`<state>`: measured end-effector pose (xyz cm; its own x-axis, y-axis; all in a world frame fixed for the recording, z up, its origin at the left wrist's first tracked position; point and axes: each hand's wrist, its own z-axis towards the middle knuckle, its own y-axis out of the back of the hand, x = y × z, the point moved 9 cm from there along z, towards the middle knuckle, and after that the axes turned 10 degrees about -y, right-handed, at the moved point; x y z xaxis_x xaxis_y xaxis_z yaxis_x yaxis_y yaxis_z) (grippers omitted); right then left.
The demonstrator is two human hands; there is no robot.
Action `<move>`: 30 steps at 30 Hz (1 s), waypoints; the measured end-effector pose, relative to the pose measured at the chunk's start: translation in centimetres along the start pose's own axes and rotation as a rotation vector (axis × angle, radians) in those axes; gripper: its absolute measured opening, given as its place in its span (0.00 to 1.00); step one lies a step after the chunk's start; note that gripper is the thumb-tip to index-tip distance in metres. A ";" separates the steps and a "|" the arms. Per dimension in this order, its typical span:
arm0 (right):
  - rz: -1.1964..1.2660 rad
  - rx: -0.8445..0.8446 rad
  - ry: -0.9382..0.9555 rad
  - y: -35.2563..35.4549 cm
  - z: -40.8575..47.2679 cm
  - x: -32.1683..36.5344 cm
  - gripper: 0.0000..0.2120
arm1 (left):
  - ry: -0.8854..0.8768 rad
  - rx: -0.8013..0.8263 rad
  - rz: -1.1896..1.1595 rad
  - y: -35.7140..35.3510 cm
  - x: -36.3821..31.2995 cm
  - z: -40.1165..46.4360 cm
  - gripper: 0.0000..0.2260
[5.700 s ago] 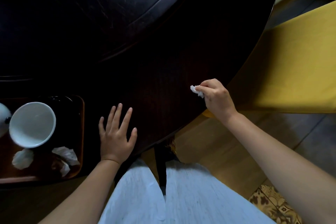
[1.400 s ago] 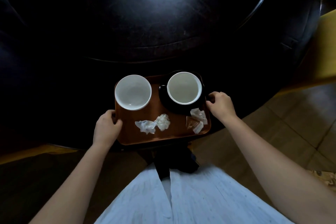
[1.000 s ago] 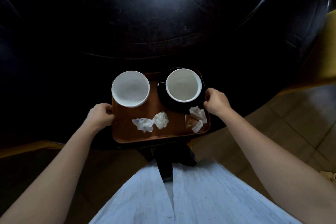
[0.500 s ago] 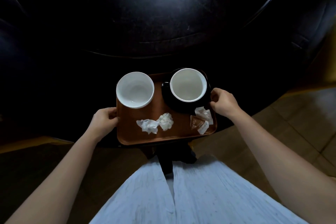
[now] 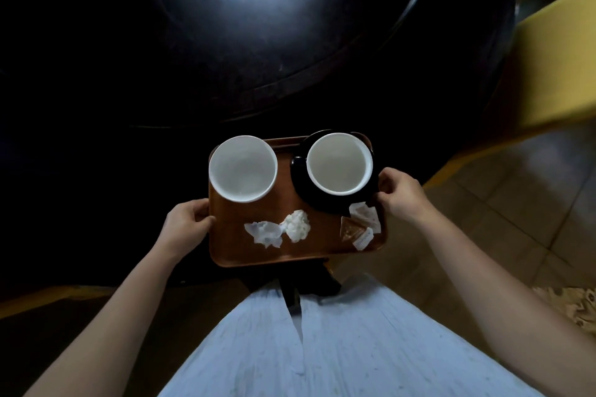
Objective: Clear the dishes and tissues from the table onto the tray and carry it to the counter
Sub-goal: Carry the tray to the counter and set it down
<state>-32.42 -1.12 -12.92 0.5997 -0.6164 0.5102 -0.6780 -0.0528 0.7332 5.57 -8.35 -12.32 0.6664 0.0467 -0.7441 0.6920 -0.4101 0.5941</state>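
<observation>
A brown tray [image 5: 319, 248] is held in front of me over the near edge of the dark round table [image 5: 225, 42]. My left hand [image 5: 187, 222] grips its left rim and my right hand [image 5: 403, 193] grips its right rim. On the tray stand a white bowl [image 5: 243, 168] at the left and a white cup [image 5: 339, 163] on a black saucer [image 5: 300, 184] at the right. Crumpled white tissues [image 5: 280, 230] lie in the middle. More tissue and a brown wrapper [image 5: 359, 226] lie by the right rim.
A yellow chair [image 5: 561, 58] stands at the right of the table. Tiled floor [image 5: 516, 219] lies below it. Another yellow chair edge [image 5: 48, 295] shows at the lower left. My light blue clothing [image 5: 322, 348] fills the bottom.
Earlier my right hand pinched a tissue off the table while the tray sat at the left. Both hands now grip the tray's sides, and it has shifted slightly right and toward me.
</observation>
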 end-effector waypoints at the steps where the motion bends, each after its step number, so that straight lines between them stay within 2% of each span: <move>1: 0.017 -0.007 -0.017 0.5 -0.4 -0.7 0.10 | -0.014 0.017 0.006 -0.3 -0.5 0.3 0.13; 8: 0.207 -0.096 -0.203 2.0 -6.0 -5.7 0.11 | -0.124 0.234 -0.006 -2.3 -4.2 1.9 0.13; 12: 0.366 -0.180 -0.300 1.0 -11.4 -8.5 0.10 | -0.223 0.386 0.011 -3.5 -6.8 2.5 0.14; 15: 0.449 -0.261 -0.374 0.3 -16.1 -10.9 0.05 | -0.292 0.497 0.007 -5.4 -8.4 1.8 0.16; 19: 0.633 -0.366 -0.509 -1.5 -23.0 -14.3 0.06 | -0.401 0.637 0.094 -8.7 -10.4 -0.1 0.17; 21: 0.648 -0.395 -0.604 -2.6 -26.4 -16.4 0.06 | -0.447 0.708 0.153 -10.6 -11.4 -1.3 0.16; 25: 0.635 -0.471 -0.753 -4.4 -33.7 -20.0 0.17 | -0.535 0.833 0.271 -15.0 -13.5 -4.6 0.14; 28: 0.645 -0.553 -0.856 -6.0 -40.0 -22.8 0.11 | -0.613 0.921 0.329 -18.9 -15.2 -8.5 0.17; 30: 0.647 -0.560 -0.917 -7.2 -42.8 -24.1 0.09 | -0.650 0.956 0.357 -20.9 -16.0 -10.3 0.15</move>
<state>-23.83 47.77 -11.23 -0.4440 -0.7353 0.5121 -0.3287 0.6654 0.6702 -16.66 8.87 -9.68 0.3243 -0.5605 -0.7620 -0.1696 -0.8270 0.5361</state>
